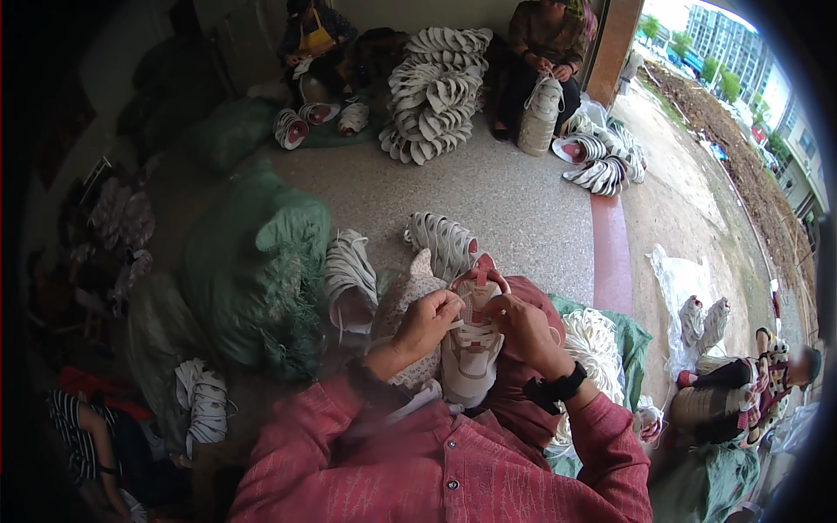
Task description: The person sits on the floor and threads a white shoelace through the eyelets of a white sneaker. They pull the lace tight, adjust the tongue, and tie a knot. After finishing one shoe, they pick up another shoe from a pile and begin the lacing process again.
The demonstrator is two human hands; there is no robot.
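Left hand: fingertips pinching the white laces, on the left.
Right hand: fingers bent, pinching the laces opposite.
Shoe: white and beige, pink-collared, toe toward the person, between the forearms.
Green sack: bulging, left of a bundle of white uppers.
Tall pile: more uppers, between two seated people.

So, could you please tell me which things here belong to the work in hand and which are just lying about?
Part of the work:
left hand and right hand
white-and-beige shoe
white lace
nested shoes in front, probably

Apparently just lying about:
bulging green sack
plastic sheet on the right
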